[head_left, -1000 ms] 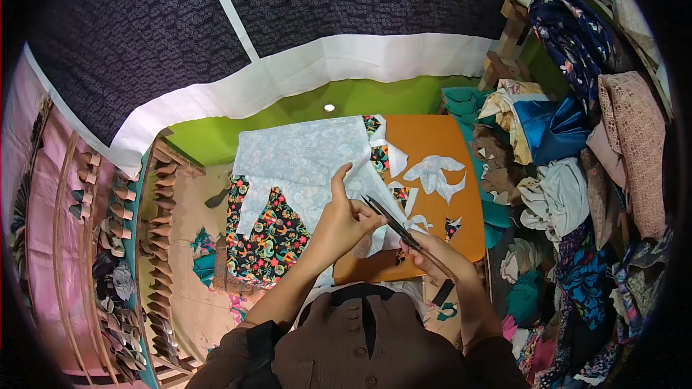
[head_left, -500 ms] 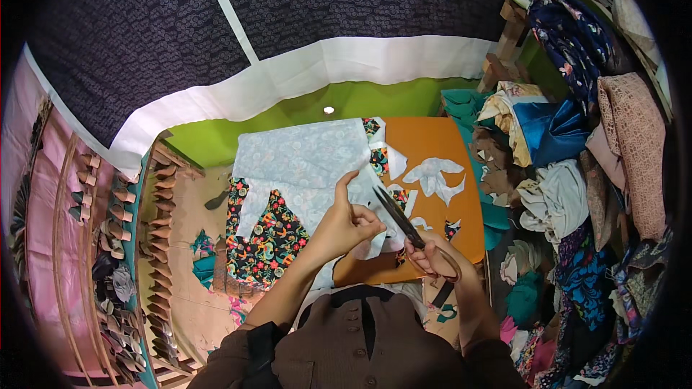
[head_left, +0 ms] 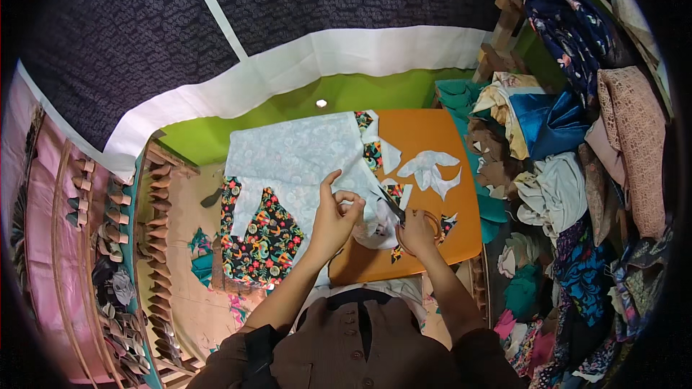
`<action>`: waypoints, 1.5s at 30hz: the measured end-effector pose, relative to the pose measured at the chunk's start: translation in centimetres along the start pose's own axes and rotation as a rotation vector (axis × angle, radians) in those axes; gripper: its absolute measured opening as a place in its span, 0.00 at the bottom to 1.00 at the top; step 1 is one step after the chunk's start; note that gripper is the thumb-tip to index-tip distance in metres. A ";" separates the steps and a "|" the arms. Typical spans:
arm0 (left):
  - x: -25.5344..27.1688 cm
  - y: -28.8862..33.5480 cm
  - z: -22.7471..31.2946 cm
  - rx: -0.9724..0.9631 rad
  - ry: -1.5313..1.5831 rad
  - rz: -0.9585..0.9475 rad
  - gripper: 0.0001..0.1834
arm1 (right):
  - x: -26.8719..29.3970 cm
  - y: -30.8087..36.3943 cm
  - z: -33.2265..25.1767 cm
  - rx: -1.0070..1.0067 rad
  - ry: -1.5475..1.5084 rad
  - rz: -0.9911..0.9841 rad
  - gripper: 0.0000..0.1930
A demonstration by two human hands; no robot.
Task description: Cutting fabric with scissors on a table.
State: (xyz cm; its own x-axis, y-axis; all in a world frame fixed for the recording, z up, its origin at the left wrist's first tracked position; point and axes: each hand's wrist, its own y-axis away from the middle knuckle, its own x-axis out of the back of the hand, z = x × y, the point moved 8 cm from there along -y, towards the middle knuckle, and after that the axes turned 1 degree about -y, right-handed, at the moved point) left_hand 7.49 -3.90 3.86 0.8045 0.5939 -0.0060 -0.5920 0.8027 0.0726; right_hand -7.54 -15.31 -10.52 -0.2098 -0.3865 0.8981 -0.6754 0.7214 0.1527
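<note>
A large piece of floral fabric (head_left: 295,148) lies pale underside up over the left part of an orange tabletop (head_left: 425,130). Its black side with bright flowers (head_left: 270,234) shows at the lower left. My left hand (head_left: 333,223) is at the fabric's right edge, index finger raised, thumb and other fingers pinched together on the cloth. In my right hand (head_left: 417,232) is a pair of scissors (head_left: 394,206), fingers in the brown handle loops. The dark blades point up and left, at the cloth's edge; how far they are apart is hard to see.
Pale fabric offcuts (head_left: 432,171) and a small floral scrap (head_left: 448,225) lie on the tabletop's right side. Heaped cloths (head_left: 551,187) fill the right. Racks of shoe-shaped pieces (head_left: 160,245) stand at left. A dark patterned curtain (head_left: 346,0) hangs at the back.
My right hand has moved up and left, bringing the scissors' blades to the fabric edge. My left hand has shifted slightly left and up, its fingers drawing closer together.
</note>
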 end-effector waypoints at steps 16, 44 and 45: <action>-7.1 -2.2 -4.7 0.055 0.029 0.010 0.27 | 2.2 0.7 1.3 -0.097 -1.041 -0.463 0.21; -14.9 -3.2 -10.8 0.092 -0.192 0.362 0.14 | 6.2 -7.0 10.0 0.184 -0.449 0.034 0.11; -15.1 -2.4 -10.5 0.090 -0.245 0.353 0.13 | 5.7 -5.8 8.6 0.244 -0.460 0.000 0.11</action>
State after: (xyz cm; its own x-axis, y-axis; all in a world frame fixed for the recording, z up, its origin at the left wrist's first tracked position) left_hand -3.79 -14.22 -6.68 0.5478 0.7915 0.2708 -0.8348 0.5386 0.1144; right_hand -10.89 -26.65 -9.89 -0.4619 -0.6386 0.6155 -0.8089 0.5880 0.0030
